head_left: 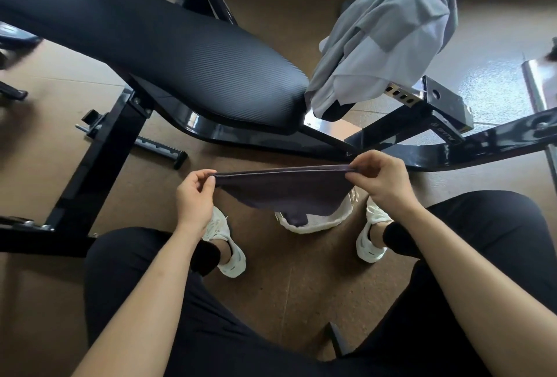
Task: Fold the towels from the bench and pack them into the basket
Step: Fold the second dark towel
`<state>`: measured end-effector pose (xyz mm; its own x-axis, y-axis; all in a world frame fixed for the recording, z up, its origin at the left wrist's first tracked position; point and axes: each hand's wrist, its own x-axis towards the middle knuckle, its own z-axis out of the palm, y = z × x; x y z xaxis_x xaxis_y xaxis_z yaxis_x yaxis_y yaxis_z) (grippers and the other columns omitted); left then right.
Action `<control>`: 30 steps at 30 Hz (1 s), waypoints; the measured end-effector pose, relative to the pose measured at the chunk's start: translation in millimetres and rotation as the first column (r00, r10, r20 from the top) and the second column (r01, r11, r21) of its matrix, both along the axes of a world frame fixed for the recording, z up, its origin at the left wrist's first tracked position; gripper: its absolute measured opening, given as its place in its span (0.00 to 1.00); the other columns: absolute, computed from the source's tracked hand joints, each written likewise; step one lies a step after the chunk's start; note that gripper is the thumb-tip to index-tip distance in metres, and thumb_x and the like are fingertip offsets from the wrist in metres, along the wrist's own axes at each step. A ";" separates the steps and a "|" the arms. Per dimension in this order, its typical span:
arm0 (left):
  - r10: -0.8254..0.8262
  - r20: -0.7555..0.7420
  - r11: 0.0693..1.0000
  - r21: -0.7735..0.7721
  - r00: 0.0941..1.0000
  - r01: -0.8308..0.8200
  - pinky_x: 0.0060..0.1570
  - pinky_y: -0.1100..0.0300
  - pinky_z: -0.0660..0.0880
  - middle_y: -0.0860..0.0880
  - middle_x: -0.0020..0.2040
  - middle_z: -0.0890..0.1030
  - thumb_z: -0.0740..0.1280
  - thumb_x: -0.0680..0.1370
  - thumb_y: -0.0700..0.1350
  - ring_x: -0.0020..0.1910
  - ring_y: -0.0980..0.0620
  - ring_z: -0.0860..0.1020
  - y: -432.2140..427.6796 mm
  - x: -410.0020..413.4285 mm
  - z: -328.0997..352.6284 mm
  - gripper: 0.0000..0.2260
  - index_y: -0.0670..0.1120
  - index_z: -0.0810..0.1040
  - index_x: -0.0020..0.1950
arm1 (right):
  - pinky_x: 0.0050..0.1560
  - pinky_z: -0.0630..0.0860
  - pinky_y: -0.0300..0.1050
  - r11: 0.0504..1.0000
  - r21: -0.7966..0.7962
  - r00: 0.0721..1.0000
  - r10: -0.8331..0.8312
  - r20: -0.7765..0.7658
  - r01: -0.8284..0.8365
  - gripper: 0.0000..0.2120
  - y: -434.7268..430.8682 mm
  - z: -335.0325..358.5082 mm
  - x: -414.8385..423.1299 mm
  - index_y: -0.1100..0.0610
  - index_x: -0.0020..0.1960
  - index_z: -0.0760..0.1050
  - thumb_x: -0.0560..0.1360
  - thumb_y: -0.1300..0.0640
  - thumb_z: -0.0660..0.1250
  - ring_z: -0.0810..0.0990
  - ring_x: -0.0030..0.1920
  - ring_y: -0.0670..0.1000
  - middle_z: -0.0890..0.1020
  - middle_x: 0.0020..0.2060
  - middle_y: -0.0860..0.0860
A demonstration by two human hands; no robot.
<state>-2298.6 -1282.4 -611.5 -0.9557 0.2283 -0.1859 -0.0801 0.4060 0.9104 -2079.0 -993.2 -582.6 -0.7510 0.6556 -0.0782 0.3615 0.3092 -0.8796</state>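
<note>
Currently pinching towel (283, 193) top corners, left grip (194, 196) and right grip (384, 179) clamped; probably soft, light, limp.

Grey towel (388, 42) on bench (180, 54), basket (316, 223) on floor (286, 286)

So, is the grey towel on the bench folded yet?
Not folded. The grey towel lies crumpled, draped in loose uneven layers over the end of the weight bench.
</note>
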 end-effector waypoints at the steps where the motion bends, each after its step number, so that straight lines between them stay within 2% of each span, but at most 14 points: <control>1: -0.015 -0.020 1.000 -0.015 1.000 0.015 0.52 0.63 0.77 0.52 0.48 0.83 0.65 0.83 0.38 0.50 0.56 0.82 -1.7 -1.5 3.5 0.12 0.55 0.80 0.50 | 0.48 0.81 0.37 1.000 0.005 1.000 -0.009 0.012 0.009 0.13 0.8 -1.6 -4.5 0.53 0.54 0.82 0.72 0.63 0.78 0.84 0.43 0.47 0.84 0.41 0.49; 3: -0.052 -0.057 0.998 -0.048 0.997 0.049 0.51 0.65 0.76 0.53 0.49 0.83 0.66 0.82 0.37 0.49 0.58 0.81 -4.8 -4.7 8.9 0.10 0.52 0.81 0.52 | 0.50 0.80 0.38 0.997 0.072 0.997 0.000 0.075 -0.006 0.16 2.5 -5.4 -14.2 0.52 0.58 0.82 0.72 0.62 0.77 0.83 0.43 0.46 0.84 0.42 0.48; 5: -0.087 -0.078 0.994 -0.075 0.993 0.081 0.52 0.64 0.77 0.54 0.50 0.83 0.66 0.82 0.37 0.50 0.59 0.81 -7.8 -8.1 8.9 0.09 0.50 0.82 0.55 | 0.49 0.80 0.41 0.992 0.127 0.991 -0.007 0.132 -0.010 0.10 3.3 -6.8 -21.2 0.52 0.54 0.85 0.73 0.60 0.77 0.82 0.42 0.46 0.84 0.40 0.47; 8: -0.106 -0.104 0.991 -0.092 0.989 0.096 0.52 0.62 0.77 0.55 0.50 0.84 0.66 0.83 0.39 0.50 0.59 0.82 -8.2 -10.0 6.7 0.09 0.51 0.83 0.56 | 0.46 0.79 0.41 0.997 0.056 0.992 -0.058 0.108 0.052 0.04 3.9 -7.1 -24.6 0.51 0.48 0.86 0.74 0.58 0.76 0.82 0.41 0.45 0.85 0.39 0.45; 11: -0.069 -0.134 0.996 -0.069 0.989 0.060 0.52 0.62 0.76 0.56 0.48 0.83 0.65 0.83 0.39 0.48 0.60 0.81 0.3 -8.1 7.2 0.08 0.52 0.81 0.54 | 0.49 0.81 0.43 0.990 -0.064 0.991 -0.119 0.060 0.123 0.03 7.8 -9.8 -22.0 0.51 0.46 0.86 0.74 0.59 0.76 0.85 0.44 0.47 0.86 0.40 0.47; 15: -0.106 -0.033 0.989 -0.109 0.994 0.102 0.55 0.53 0.80 0.50 0.49 0.84 0.66 0.82 0.41 0.51 0.51 0.83 10.6 -5.8 0.3 0.09 0.56 0.80 0.50 | 0.53 0.83 0.52 0.987 -0.067 0.964 -0.128 0.232 0.147 0.01 14.9 -20.6 -16.8 0.52 0.46 0.86 0.74 0.56 0.76 0.85 0.45 0.48 0.86 0.40 0.47; 20: -0.023 0.019 0.997 -0.067 1.000 0.024 0.57 0.53 0.80 0.49 0.49 0.86 0.67 0.82 0.41 0.52 0.51 0.84 10.0 0.5 -0.4 0.06 0.50 0.83 0.54 | 0.52 0.84 0.55 0.957 -0.157 0.960 -0.217 0.175 0.245 0.03 5.6 -25.6 -17.0 0.53 0.43 0.86 0.72 0.54 0.77 0.87 0.43 0.50 0.87 0.38 0.49; 24: 0.042 0.129 0.999 0.004 0.991 -0.043 0.48 0.59 0.80 0.48 0.48 0.86 0.70 0.81 0.41 0.52 0.48 0.85 14.1 7.5 -1.2 0.06 0.46 0.84 0.56 | 0.51 0.84 0.58 0.923 -0.233 0.950 -0.279 0.142 0.307 0.04 -3.8 -25.9 -18.4 0.53 0.41 0.85 0.72 0.54 0.78 0.87 0.42 0.52 0.87 0.36 0.50; 28: -0.033 0.208 0.996 0.083 0.978 0.015 0.53 0.46 0.83 0.46 0.47 0.87 0.72 0.79 0.42 0.51 0.44 0.86 26.0 19.9 4.4 0.04 0.48 0.85 0.52 | 0.52 0.84 0.57 0.943 -0.211 0.966 -0.243 0.085 0.255 0.03 -19.2 -17.7 -22.4 0.51 0.43 0.86 0.73 0.52 0.76 0.87 0.44 0.49 0.87 0.37 0.46; 30: -0.114 0.211 0.988 0.127 0.971 0.088 0.54 0.43 0.83 0.47 0.47 0.88 0.73 0.79 0.42 0.51 0.44 0.86 33.9 28.4 11.4 0.04 0.50 0.85 0.51 | 0.53 0.84 0.56 0.962 -0.191 0.980 -0.188 0.058 0.196 0.04 -28.9 -11.1 -26.7 0.50 0.48 0.87 0.75 0.52 0.75 0.86 0.45 0.47 0.87 0.40 0.45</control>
